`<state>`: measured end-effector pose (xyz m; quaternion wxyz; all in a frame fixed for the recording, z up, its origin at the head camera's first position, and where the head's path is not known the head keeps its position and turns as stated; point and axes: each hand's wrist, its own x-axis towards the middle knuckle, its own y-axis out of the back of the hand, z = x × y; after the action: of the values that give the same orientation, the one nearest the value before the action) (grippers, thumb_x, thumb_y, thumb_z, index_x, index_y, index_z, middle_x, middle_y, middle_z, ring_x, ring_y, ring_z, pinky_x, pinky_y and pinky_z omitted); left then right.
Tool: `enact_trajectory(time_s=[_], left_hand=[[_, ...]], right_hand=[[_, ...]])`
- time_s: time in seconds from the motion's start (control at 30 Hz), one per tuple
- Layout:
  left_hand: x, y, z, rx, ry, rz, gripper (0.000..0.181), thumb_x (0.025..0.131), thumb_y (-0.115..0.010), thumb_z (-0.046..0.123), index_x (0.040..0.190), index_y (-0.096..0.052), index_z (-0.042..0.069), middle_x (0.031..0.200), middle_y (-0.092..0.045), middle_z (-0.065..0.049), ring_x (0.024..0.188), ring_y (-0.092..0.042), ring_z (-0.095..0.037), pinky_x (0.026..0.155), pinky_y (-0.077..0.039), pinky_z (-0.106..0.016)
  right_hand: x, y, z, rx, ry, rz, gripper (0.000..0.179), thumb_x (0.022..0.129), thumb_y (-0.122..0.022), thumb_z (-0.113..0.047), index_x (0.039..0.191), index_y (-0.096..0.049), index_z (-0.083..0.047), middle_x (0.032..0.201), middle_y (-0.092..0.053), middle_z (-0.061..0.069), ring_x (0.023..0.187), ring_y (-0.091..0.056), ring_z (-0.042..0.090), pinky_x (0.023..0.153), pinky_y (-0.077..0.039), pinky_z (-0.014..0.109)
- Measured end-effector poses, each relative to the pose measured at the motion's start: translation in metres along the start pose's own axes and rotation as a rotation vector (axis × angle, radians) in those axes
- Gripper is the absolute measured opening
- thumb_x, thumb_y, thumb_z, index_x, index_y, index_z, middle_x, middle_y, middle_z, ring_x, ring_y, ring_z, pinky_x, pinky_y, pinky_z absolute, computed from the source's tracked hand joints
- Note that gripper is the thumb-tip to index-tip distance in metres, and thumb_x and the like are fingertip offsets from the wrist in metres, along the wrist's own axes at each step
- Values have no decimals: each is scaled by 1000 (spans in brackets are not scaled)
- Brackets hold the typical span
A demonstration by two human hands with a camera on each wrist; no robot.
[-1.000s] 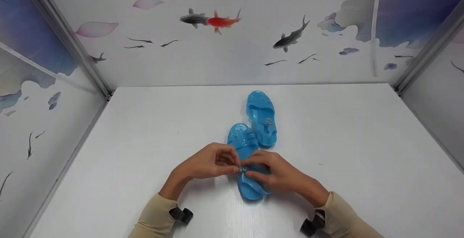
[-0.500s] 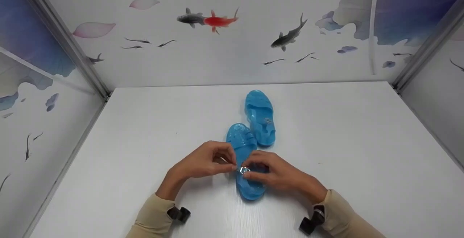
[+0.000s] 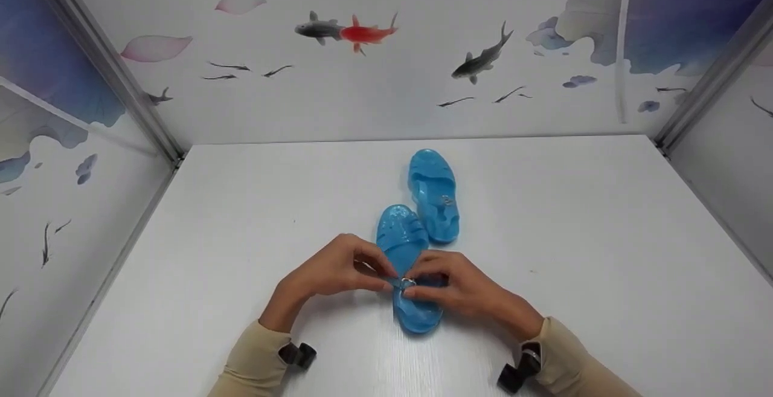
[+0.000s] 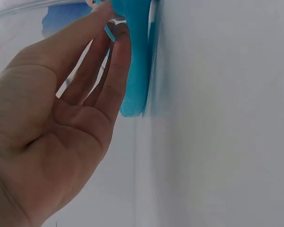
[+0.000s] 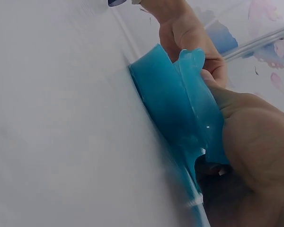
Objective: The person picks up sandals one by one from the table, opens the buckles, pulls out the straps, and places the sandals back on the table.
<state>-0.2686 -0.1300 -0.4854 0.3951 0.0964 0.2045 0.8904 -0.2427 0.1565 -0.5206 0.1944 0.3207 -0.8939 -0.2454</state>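
A light blue jelly sandal (image 3: 400, 226) lies toe-away on the white table, its heel toward me. Over its middle, my left hand (image 3: 344, 270) pinches the end of the sandal's strap (image 4: 110, 32) between thumb and fingers. My right hand (image 3: 468, 285) comes in from the other side and grips the strap at the small silvery buckle (image 3: 408, 283). The fingers partly cover the buckle, so how far the strap is through it cannot be seen. In the right wrist view, the heel part (image 5: 163, 94) stands beside the right thumb.
A matching blue sandal (image 3: 433, 194) lies just behind and to the right, close against the near one. White panels printed with fish (image 3: 368, 35) and petals enclose the table (image 3: 272, 185) at the back and sides. Each wrist wears a black camera (image 3: 299, 356).
The buckle turned up into clearer view between the hands. The left fingertips drew slightly left from it, then came back close to it. The right hand and both sandals stayed nearly in place.
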Motion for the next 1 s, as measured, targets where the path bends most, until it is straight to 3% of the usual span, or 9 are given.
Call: enact_trajectory(time_s=[0.17,0.47,0.8,1.0], left_hand=[[1,-2,2,41,-5,21,19,92,-88,13,110,-86,18,105,-84,7,99,-80,-10,93,-65,-29],[2,-5,4,84,-35,33,17,93,-88,17,110,-87,18,104,-85,4,96,-80,-9,91,-66,-29],[5,-8,5,74,-33,16,11,97,-84,20,108,-86,19,101,-84,3,92,-79,-11,90,-65,-29],[5,-9,6,7,-7,19,30,94,-87,17,121,-76,13,105,-85,0,98,-82,-15,95,-65,-31]], right_hand=[[1,0,-1,0,-6,-5,22,101,-78,-39,120,-83,-29,105,-75,-9,95,-65,10,84,-59,23],[0,1,-2,9,5,9,24,99,-81,-40,117,-85,-25,106,-76,-9,100,-68,9,90,-61,27],[0,2,-2,-15,43,9,24,99,-81,-38,116,-86,-22,105,-76,-8,100,-68,8,89,-61,27],[1,1,-2,-22,50,4,25,99,-80,-38,117,-86,-21,106,-76,-8,99,-69,7,90,-62,27]])
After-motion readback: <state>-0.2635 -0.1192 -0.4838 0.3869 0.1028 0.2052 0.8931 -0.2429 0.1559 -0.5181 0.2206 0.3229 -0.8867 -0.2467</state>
